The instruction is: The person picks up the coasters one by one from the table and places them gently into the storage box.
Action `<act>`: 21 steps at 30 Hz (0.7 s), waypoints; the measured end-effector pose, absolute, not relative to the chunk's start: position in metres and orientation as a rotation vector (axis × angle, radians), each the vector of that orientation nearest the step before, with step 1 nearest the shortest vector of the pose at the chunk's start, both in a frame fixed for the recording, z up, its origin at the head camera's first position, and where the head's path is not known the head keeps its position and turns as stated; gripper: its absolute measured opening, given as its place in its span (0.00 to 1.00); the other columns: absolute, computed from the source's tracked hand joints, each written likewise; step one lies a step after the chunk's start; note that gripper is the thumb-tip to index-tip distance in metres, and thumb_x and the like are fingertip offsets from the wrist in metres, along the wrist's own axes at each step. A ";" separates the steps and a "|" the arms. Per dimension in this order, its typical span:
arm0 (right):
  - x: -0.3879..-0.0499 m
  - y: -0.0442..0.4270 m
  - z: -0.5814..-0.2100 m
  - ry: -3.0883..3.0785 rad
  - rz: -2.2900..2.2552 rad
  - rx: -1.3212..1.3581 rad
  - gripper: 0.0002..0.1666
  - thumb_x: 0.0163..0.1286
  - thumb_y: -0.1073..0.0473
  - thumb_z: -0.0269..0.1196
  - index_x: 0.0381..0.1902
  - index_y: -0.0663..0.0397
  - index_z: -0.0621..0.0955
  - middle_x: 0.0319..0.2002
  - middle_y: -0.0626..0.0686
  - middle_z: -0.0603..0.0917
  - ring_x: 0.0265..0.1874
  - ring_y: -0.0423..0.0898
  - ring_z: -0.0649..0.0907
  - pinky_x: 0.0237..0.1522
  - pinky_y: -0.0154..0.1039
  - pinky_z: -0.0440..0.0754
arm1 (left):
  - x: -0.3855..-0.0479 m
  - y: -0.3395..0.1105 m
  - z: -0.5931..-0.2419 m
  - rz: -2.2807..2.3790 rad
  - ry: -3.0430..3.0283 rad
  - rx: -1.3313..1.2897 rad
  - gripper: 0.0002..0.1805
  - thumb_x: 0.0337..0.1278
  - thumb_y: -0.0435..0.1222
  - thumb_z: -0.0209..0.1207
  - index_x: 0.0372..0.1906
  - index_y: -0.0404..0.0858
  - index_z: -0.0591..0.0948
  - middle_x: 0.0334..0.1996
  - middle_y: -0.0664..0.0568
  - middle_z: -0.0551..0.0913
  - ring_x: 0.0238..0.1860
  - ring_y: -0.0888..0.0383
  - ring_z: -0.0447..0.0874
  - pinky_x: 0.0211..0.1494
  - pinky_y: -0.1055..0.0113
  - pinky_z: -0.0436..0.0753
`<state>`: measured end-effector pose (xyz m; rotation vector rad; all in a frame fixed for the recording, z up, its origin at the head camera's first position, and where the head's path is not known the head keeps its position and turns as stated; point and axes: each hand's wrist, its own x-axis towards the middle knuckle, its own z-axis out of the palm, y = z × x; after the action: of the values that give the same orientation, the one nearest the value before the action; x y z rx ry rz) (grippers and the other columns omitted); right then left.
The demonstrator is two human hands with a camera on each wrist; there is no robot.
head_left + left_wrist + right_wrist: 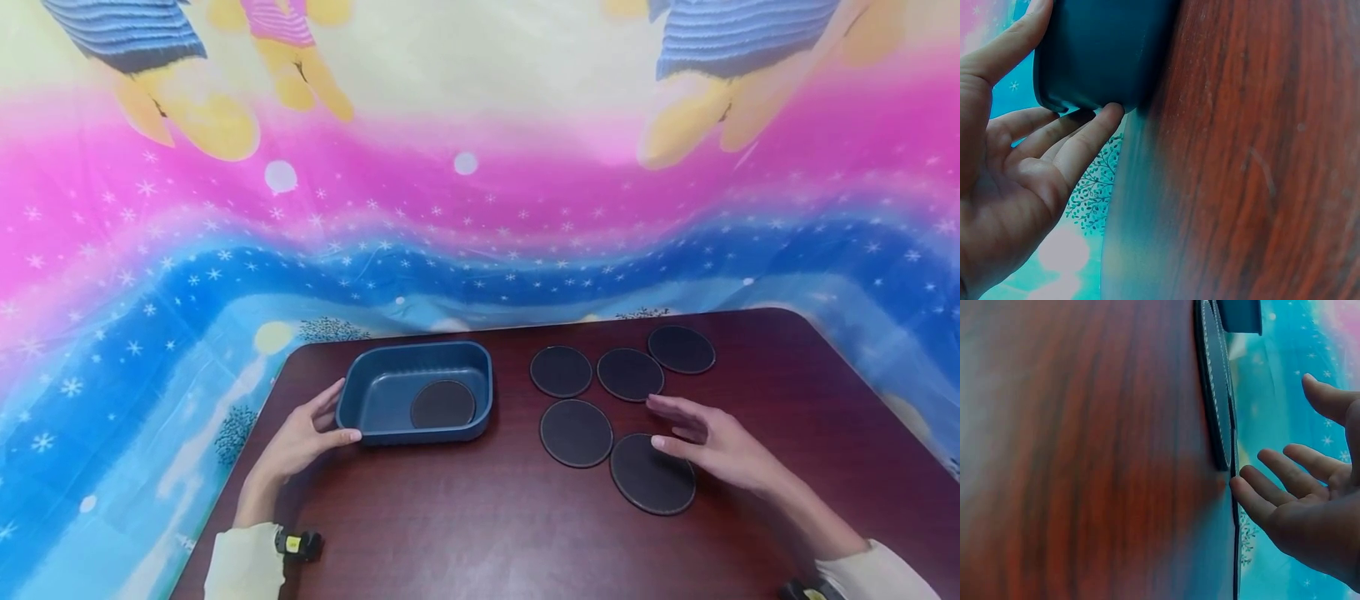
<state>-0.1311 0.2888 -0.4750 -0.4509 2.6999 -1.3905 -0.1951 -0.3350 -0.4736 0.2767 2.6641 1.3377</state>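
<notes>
At the left side of the dark red-brown table (450, 525), the left hand (306, 432) grips the left end of a dark blue rectangular container (384, 403), its thumb at the near corner and its fingers curved round the far part of that end. Inside the container, towards its right end, lies one dark round disc (442, 404), flat on the bottom. To the right of the container, five more such discs lie flat on the table: a far left disc (561, 372), a far middle disc (628, 373) just beside it, a far right disc (682, 349), a near left disc (576, 433) and a near right disc (651, 482). The right hand (723, 443) hovers by the near right disc with fingers loose and spread, grasping nothing; the right wrist view shows pale stitching along a disc's edge. Behind the table hangs a pink and blue cloth (450, 217) with white snowflakes
</notes>
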 end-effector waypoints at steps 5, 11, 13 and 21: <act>-0.125 0.292 -0.477 2.767 -1.265 -0.445 0.39 0.75 0.48 0.72 0.77 0.56 0.75 0.73 0.61 0.80 0.66 0.26 0.80 0.60 0.25 0.83 | -0.194 -0.335 -0.473 1.343 2.663 0.274 0.57 0.64 0.44 0.75 0.88 0.40 0.53 0.82 0.32 0.65 0.76 0.29 0.72 0.67 0.42 0.85; -0.120 0.292 -0.476 2.747 -1.194 -0.425 0.43 0.72 0.45 0.74 0.78 0.54 0.74 0.73 0.63 0.80 0.67 0.63 0.84 0.57 0.34 0.88 | -0.194 -0.335 -0.473 1.340 2.667 0.278 0.56 0.64 0.44 0.75 0.88 0.40 0.53 0.81 0.31 0.65 0.76 0.29 0.72 0.67 0.40 0.84; -0.120 0.291 -0.476 2.756 -1.161 -0.450 0.45 0.69 0.44 0.76 0.78 0.55 0.74 0.71 0.63 0.81 0.65 0.65 0.84 0.56 0.37 0.89 | -0.194 -0.335 -0.474 1.336 2.671 0.275 0.56 0.64 0.44 0.75 0.88 0.40 0.53 0.81 0.31 0.65 0.76 0.28 0.72 0.68 0.39 0.84; -0.117 0.288 -0.480 2.812 -0.962 -0.472 0.53 0.56 0.41 0.83 0.76 0.51 0.77 0.66 0.59 0.83 0.60 0.59 0.85 0.52 0.39 0.88 | -0.194 -0.335 -0.475 1.345 2.667 0.280 0.56 0.64 0.45 0.75 0.88 0.39 0.53 0.82 0.32 0.65 0.76 0.30 0.72 0.68 0.42 0.84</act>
<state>-0.1169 0.2880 -0.4800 -0.4715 2.8117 -0.9620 -0.1939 -0.3353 -0.4751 0.2802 2.6674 1.3446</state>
